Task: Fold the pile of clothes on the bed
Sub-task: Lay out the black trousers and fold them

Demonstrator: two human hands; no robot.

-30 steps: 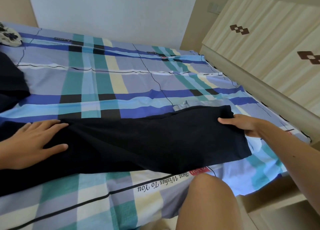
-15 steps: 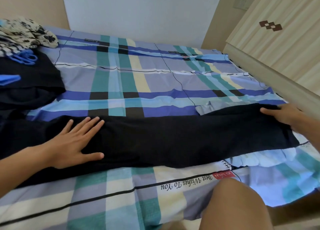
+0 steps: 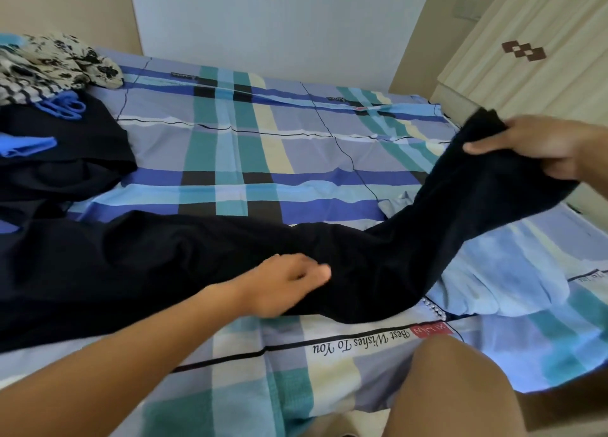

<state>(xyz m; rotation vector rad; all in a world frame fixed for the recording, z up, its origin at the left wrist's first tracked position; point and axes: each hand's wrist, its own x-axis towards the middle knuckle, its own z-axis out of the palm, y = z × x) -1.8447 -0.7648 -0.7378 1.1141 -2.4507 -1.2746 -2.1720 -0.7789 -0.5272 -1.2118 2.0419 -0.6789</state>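
- Here, your right hand (image 3: pixel 539 147) grips the far end of the dark navy garment (image 3: pixel 164 265) at the right edge of the frame, thumb on top and fingers curled beneath. That end is lifted clear of the bed (image 3: pixel 250 147), most likely so it can be carried over toward the left.
- Your left hand (image 3: pixel 283 283) lies on the garment near its middle, low in the centre of the frame. It is blurred, so you cannot tell whether it pinches the cloth or only presses it. Either way it sits where a crease would fall, and it probably anchors the fold line.
- The rest of the garment runs flat across the bed to the left edge of the frame. Its length is spread out, which should let the lifted half land squarely on it.
- The pile of clothes (image 3: pixel 56 65) waits in the upper left: a floral piece on top, a striped one under it, then blue fabric (image 3: pixel 26 145) lying on a black garment (image 3: pixel 65 160). It lies well apart from the working strip, which leaves room to fold.
- Your knee (image 3: pixel 454 387) is at the bottom edge, close to the bed, which probably helps your reach.
- Judging by the pile, the task is at an early stage.
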